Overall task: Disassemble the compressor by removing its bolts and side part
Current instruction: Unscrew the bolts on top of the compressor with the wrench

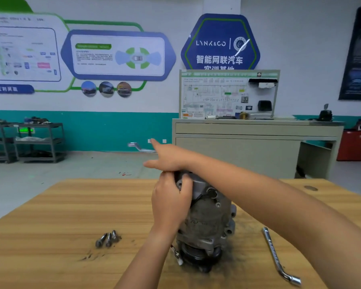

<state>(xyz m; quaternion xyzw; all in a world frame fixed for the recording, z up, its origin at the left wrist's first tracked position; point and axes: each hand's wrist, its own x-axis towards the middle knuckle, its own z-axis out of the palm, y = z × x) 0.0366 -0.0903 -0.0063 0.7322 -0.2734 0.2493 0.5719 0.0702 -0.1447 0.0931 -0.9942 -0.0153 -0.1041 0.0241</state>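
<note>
Compressor (206,215) stands on end, mid table (71,215). Left hand (171,203) grasps its top at 9 o'clock. Right hand (169,157) lies across 12 o'clock over a spanner (137,147), forefinger straight; grip hidden, cannot tell. Three bolts (108,238) lie loose at 8 o'clock. Risks: spanner slips off a head, tall body tips, knuckles strike casting
</note>
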